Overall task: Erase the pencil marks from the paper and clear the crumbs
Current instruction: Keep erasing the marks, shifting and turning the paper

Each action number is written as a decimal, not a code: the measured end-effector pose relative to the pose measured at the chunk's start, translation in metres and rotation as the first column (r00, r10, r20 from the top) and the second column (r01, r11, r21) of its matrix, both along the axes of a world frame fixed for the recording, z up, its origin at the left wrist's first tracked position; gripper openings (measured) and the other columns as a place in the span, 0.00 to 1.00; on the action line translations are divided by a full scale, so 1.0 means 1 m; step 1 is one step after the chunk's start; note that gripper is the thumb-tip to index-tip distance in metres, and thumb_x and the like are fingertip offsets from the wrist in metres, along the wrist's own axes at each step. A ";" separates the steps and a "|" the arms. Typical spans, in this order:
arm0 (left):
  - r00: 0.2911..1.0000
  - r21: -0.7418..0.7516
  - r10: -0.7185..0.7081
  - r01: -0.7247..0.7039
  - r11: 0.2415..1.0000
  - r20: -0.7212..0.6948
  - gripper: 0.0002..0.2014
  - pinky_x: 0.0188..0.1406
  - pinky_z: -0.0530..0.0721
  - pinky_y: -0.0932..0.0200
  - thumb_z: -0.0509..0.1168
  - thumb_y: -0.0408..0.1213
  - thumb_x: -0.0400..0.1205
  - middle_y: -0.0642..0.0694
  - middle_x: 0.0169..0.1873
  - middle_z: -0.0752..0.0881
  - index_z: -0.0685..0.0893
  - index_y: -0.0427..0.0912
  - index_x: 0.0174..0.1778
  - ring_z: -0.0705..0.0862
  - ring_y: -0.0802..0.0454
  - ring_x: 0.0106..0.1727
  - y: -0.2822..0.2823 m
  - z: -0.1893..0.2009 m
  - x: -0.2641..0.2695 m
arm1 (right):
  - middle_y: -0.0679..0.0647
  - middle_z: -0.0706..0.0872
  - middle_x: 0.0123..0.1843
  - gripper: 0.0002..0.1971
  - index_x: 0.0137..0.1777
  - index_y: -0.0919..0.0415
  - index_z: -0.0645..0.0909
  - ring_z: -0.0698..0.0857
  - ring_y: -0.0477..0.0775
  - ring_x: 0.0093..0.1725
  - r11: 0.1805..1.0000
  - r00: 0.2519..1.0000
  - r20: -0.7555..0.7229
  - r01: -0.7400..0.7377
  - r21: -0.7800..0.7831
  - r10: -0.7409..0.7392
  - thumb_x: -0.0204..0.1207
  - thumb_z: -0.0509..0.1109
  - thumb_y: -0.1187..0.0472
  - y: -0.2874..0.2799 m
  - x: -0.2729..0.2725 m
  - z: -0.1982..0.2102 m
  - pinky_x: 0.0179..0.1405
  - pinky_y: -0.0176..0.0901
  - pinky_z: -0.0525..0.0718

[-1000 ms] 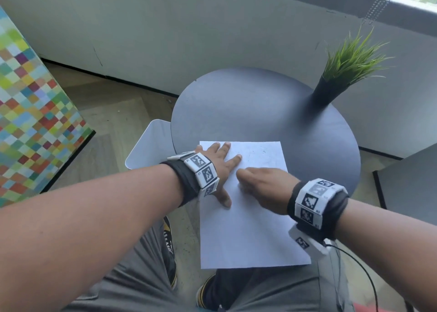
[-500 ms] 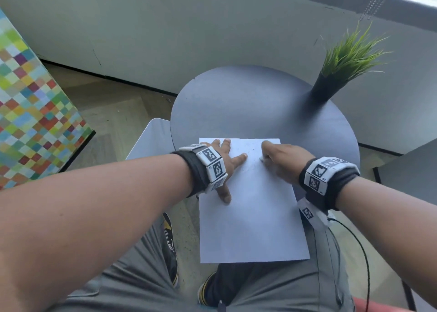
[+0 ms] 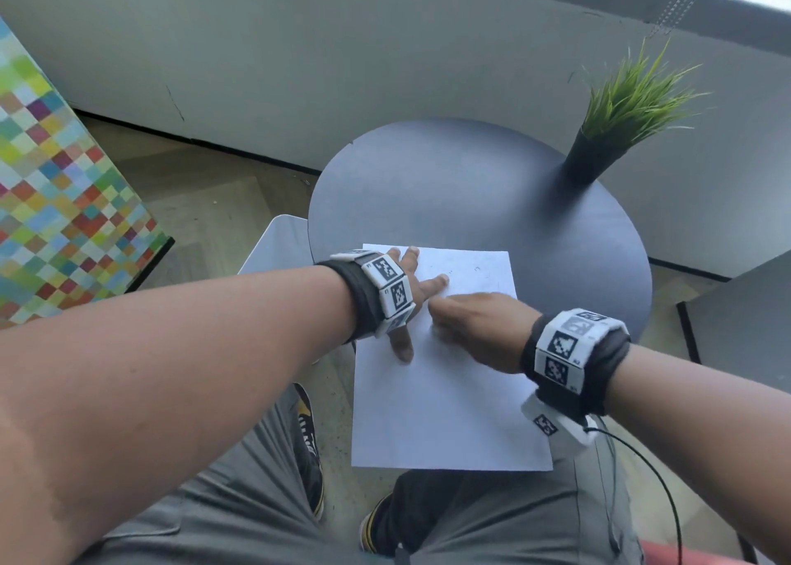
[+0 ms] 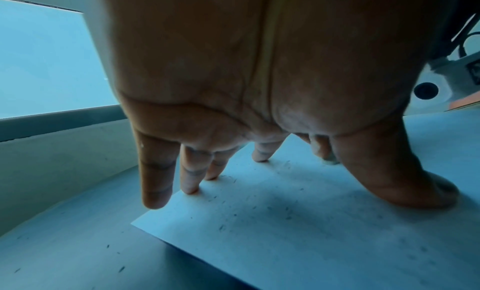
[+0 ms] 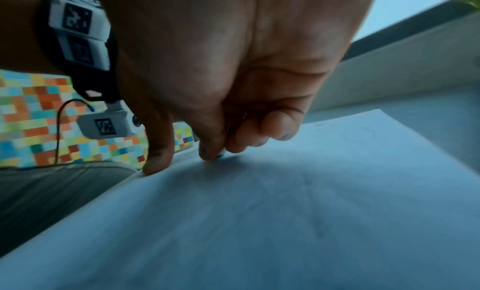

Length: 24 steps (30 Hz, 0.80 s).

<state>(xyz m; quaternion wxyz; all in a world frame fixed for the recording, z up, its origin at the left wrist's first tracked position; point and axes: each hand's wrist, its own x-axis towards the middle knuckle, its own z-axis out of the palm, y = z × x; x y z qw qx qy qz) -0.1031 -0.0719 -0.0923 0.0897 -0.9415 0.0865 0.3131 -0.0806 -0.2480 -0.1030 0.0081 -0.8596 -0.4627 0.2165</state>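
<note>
Head view: we are pulling our right hand point(image 3: 479, 329), fingers curled round what seems a small eraser, back from the far edge to mid-paper point(image 3: 449, 402) on the bench point(image 3: 471, 188), left hand point(image 3: 406, 290) pressing flat-fingered; faint marks point(image 3: 477, 270) and crumbs point(image 4: 259, 210) remain.

A plain white sheet of paper point(image 3: 449, 393), flecked with faint grey pencil marks point(image 3: 477, 270) and dark crumbs point(image 4: 222, 227), lies on a round dark grey desk point(image 3: 471, 196). Upper right: green grass plant in a black vase point(image 3: 593, 156). Left: multicoloured checkered panel point(image 3: 64, 205). Black wristbands with black-and-white tags point(image 3: 565, 350).
</note>
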 end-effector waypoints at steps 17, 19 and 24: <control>0.996 -0.045 0.051 -0.047 0.998 0.080 0.65 0.72 0.67 0.26 0.70 0.77 0.58 0.35 0.84 0.39 0.39 0.62 0.84 0.45 0.31 0.83 -0.009 -0.006 -0.005 | 0.51 0.84 0.45 0.08 0.47 0.56 0.79 0.81 0.55 0.46 0.826 0.837 -0.041 0.545 0.146 -0.545 0.73 0.73 0.54 -0.004 0.040 0.003 0.41 0.43 0.75; 0.995 -0.059 0.050 -0.045 0.997 0.082 0.66 0.73 0.67 0.26 0.72 0.76 0.58 0.34 0.84 0.39 0.39 0.62 0.84 0.44 0.30 0.84 -0.008 -0.007 -0.005 | 0.47 0.83 0.41 0.04 0.46 0.53 0.79 0.81 0.53 0.43 0.905 0.915 -0.100 0.402 0.138 -0.391 0.75 0.71 0.55 0.005 0.018 0.002 0.40 0.41 0.74; 0.996 -0.056 0.040 -0.035 0.998 0.082 0.67 0.74 0.65 0.26 0.71 0.77 0.57 0.34 0.84 0.39 0.36 0.62 0.83 0.43 0.30 0.84 -0.007 -0.008 -0.004 | 0.46 0.82 0.42 0.03 0.46 0.52 0.80 0.82 0.52 0.45 0.903 0.910 -0.028 0.414 0.116 -0.414 0.76 0.70 0.55 0.001 0.033 0.010 0.40 0.39 0.72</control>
